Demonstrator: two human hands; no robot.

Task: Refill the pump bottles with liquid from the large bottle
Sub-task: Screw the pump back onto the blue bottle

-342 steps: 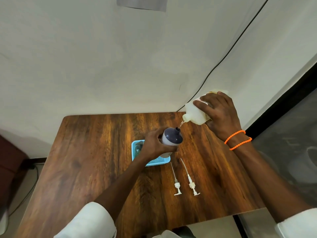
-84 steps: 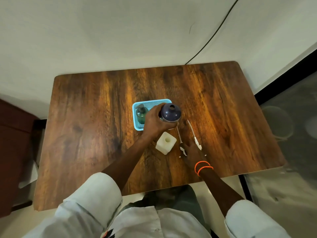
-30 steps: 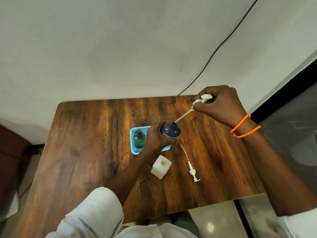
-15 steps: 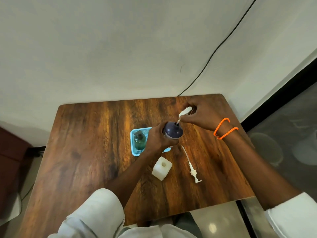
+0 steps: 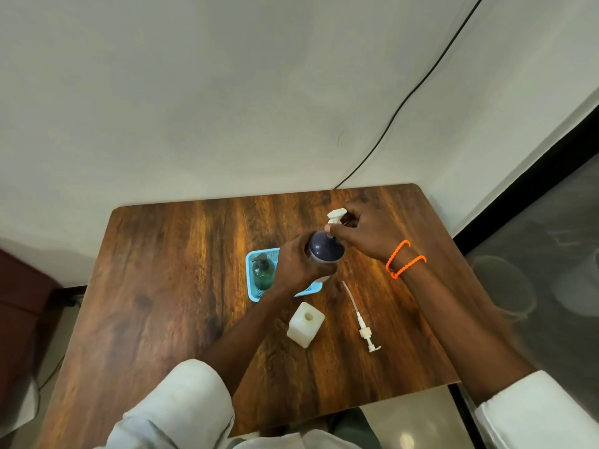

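Overhead view of a wooden table (image 5: 168,286) set against a pale wall. At centre frame, the left hand (image 5: 296,265) wraps its fingers round the body of a dark purple pump bottle (image 5: 325,251), which it holds over the right part of a light blue basket (image 5: 251,288). The right hand (image 5: 363,238), entering from the right of the frame with orange bead bracelets (image 5: 403,259) at the wrist, pinches a white pump head (image 5: 335,217) seated at the bottle's neck; the nozzle points toward the upper right. In the left part of the basket stands a green pump bottle (image 5: 262,273) with its pump fitted. Below the basket, toward lower centre, the large white bottle (image 5: 305,324) stands upright on the table with its mouth uncapped. To its right a second white pump (image 5: 364,332) with its long dip tube lies flat on the wood, apart from the bottle. A black cable (image 5: 405,102) runs down the wall to the table's far edge. White sleeves (image 5: 181,406) cover both upper arms at the bottom of the frame.
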